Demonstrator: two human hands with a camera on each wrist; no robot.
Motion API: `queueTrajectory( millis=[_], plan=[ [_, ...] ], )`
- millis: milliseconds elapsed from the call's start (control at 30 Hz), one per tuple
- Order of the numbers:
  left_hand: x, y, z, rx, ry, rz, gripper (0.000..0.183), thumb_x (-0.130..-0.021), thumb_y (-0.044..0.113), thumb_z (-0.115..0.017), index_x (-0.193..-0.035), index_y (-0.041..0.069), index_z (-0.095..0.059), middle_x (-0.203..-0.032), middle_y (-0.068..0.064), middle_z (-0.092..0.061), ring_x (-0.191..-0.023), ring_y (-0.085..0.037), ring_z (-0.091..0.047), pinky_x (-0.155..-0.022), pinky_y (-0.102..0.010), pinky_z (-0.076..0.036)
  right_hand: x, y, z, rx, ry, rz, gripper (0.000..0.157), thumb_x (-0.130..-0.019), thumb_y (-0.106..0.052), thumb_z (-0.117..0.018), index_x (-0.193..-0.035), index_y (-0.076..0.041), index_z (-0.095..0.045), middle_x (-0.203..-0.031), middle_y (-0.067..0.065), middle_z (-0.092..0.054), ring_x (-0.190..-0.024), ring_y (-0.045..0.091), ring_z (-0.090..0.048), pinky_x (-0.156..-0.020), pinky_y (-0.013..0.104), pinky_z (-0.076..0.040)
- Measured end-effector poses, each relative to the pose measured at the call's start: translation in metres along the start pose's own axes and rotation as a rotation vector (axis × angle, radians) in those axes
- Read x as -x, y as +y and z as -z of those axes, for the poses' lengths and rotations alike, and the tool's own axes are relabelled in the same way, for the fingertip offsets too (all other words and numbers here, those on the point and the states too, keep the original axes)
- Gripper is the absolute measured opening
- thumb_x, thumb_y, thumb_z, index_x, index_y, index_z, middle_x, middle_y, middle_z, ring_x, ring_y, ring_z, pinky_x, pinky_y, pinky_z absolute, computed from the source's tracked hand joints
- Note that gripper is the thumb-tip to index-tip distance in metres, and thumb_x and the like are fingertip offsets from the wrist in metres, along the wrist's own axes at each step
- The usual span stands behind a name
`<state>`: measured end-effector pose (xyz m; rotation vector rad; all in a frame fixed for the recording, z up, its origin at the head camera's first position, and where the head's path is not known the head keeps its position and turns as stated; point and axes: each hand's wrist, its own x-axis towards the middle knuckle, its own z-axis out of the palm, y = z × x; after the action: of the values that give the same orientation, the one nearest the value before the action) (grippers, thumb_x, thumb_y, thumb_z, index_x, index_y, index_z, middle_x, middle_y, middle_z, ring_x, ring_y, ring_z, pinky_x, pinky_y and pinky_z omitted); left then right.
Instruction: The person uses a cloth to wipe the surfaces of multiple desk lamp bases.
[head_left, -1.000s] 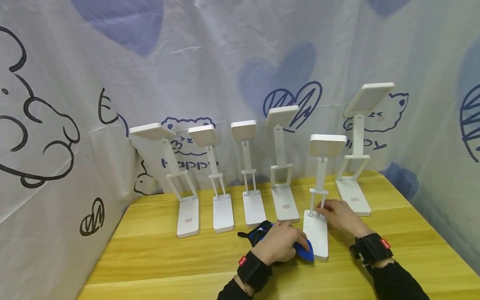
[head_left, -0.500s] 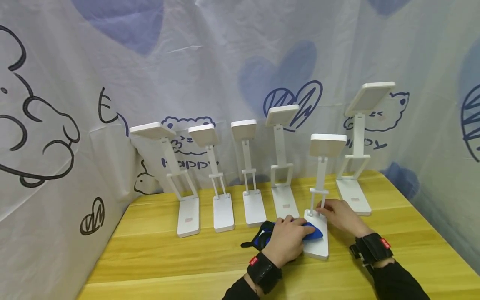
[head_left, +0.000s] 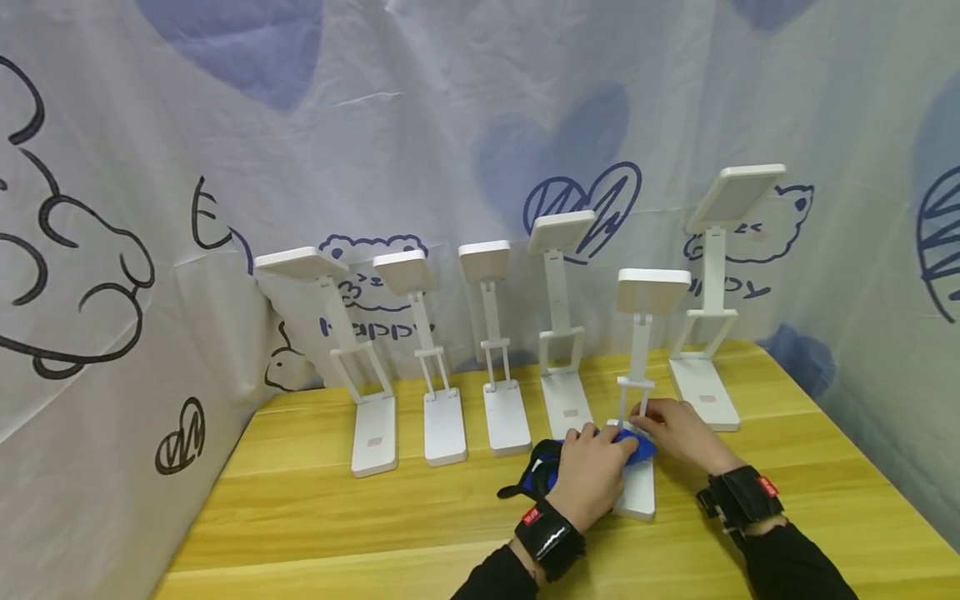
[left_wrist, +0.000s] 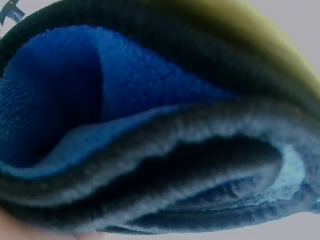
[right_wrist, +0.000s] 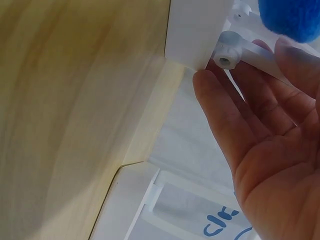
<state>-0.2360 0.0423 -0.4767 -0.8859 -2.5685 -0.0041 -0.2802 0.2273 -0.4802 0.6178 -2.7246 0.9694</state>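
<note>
Left fingers [head_left: 587, 442] around blue cloth [head_left: 638, 451], right fingers [right_wrist: 220, 110] around white lamp strut [right_wrist: 261, 61], "Happy" lettering [head_left: 377, 328] on curtain [head_left: 405, 158].

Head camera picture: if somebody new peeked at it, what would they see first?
Probably the six white desk lamps on the yellow wooden table, five farther back and one nearer lamp toward the person. Next, the blue-and-black cloth under the left hand, partly over the nearer lamp's base, while the right hand holds that lamp by its thin leg. Behind hangs a pale fabric backdrop with blue hearts.
</note>
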Motion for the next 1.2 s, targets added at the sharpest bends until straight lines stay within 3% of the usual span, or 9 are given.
queueTrajectory(
  millis=[267, 600, 933, 1200],
  plan=[
    [-0.007, 0.003, 0.000, 0.009, -0.011, 0.054, 0.024, -0.085, 0.022, -0.063, -0.107, 0.031, -0.068, -0.104, 0.004, -0.066, -0.083, -0.019, -0.057, -0.063, -0.035, -0.046, 0.001, 0.000, -0.002, 0.007, 0.008, 0.008, 0.012, -0.093, -0.013, -0.058, -0.088, -0.010, -0.069, -0.084, 0.005, -0.070, -0.074, 0.016, -0.062, -0.064, 0.039, -0.050],
    [-0.018, 0.008, -0.005, -0.031, -0.044, 0.084, 0.027, -0.081, 0.025, -0.068, -0.106, 0.038, -0.070, -0.105, 0.009, -0.066, -0.085, -0.017, -0.056, -0.065, -0.033, -0.043, 0.000, 0.002, -0.004, 0.024, 0.021, 0.007, 0.012, -0.093, -0.014, -0.059, -0.086, -0.011, -0.068, -0.078, 0.002, -0.067, -0.063, 0.010, -0.054, -0.059, 0.033, -0.043],
    [-0.018, 0.013, -0.006, -0.093, -0.096, 0.024, 0.023, -0.091, 0.030, -0.058, -0.109, 0.041, -0.068, -0.113, 0.011, -0.064, -0.090, -0.019, -0.053, -0.069, -0.036, -0.043, 0.001, 0.003, -0.003, 0.014, 0.004, -0.003, 0.014, -0.094, -0.019, -0.058, -0.089, -0.013, -0.069, -0.081, 0.002, -0.069, -0.069, 0.012, -0.059, -0.062, 0.037, -0.047],
    [-0.013, 0.008, -0.001, -0.053, -0.117, -0.043, 0.029, -0.088, 0.027, -0.063, -0.111, 0.044, -0.067, -0.122, 0.013, -0.061, -0.095, -0.018, -0.051, -0.071, -0.035, -0.044, 0.000, 0.002, -0.003, 0.006, 0.004, -0.016, 0.015, -0.094, -0.020, -0.057, -0.088, -0.014, -0.069, -0.081, 0.002, -0.069, -0.065, 0.011, -0.057, -0.059, 0.035, -0.045]
  ],
)
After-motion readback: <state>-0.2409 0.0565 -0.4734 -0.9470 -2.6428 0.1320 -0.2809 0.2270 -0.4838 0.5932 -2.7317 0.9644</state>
